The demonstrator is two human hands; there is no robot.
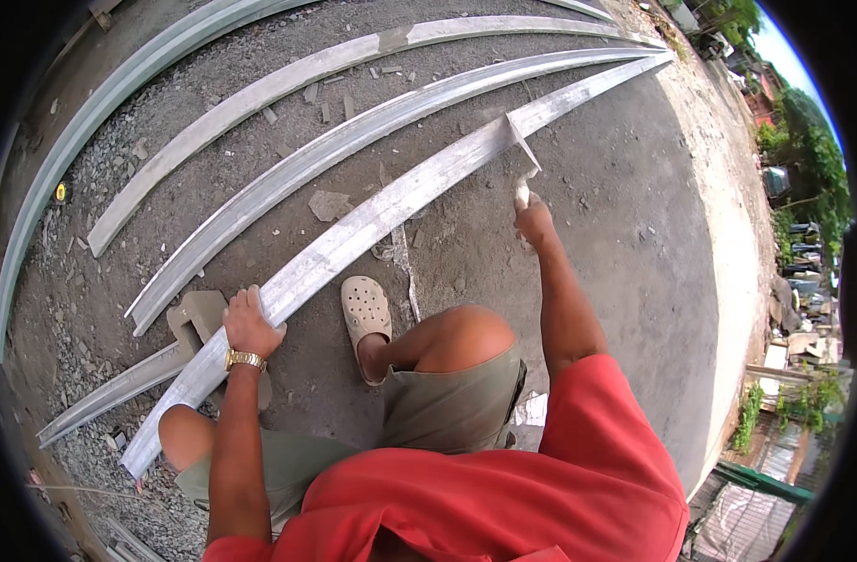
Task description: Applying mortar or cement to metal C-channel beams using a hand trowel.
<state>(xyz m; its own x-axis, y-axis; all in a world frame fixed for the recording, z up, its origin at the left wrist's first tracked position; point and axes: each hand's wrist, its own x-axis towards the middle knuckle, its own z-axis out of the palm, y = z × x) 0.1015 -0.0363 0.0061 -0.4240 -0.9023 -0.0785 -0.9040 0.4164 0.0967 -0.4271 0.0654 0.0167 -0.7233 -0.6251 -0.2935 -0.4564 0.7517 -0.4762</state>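
A long, whitish-grey metal beam [391, 208] runs diagonally across the ground in front of me, from the lower left to the upper right. My left hand [251, 321], with a gold-coloured watch on its wrist, grips the beam's edge near its lower end. Farther up, my right hand [535, 223] is closed round the pale handle of a trowel [522, 142]. The trowel's thin blade meets the beam's upper stretch and is seen nearly edge-on. Beneath the beam beside my left hand stands a grey-beige block [200, 313].
More long metal channels lie beyond the beam: a near one [353, 117], a dusty one [288, 84] and a greenish one [96, 112]. A short channel [119, 389] rests at lower left. Flat broken chips [330, 205] litter the gravel. My clog-shod foot [365, 314] is close to the beam.
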